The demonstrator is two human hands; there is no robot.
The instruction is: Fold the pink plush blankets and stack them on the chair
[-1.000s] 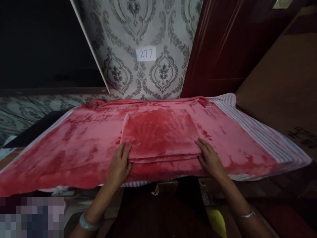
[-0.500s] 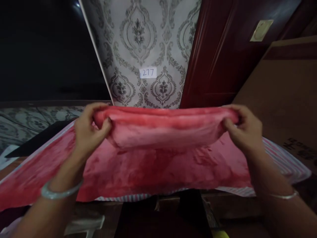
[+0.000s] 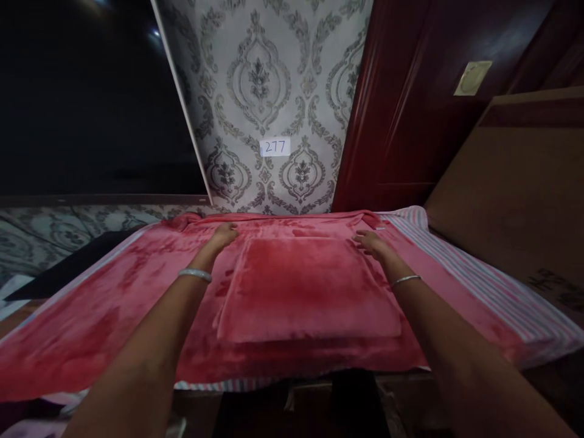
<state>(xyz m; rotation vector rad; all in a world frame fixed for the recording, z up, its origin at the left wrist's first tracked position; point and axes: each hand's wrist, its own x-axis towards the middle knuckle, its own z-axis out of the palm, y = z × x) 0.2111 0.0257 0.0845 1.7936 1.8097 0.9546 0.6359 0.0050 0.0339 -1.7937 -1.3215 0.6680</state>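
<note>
Currently | left hand (image 3: 224, 234): fingers loosely extended, near the far left corner of the folded blanket (image 3: 310, 289) | right hand (image 3: 370, 242): fingers loosely spread, near its far right corner | folded blanket: flat on the pink cloth (image 3: 132, 298), nearer the body than both hands' fingers | number card (image 3: 275, 146): on the wall (image 3: 314, 112) beyond the fingers
</note>
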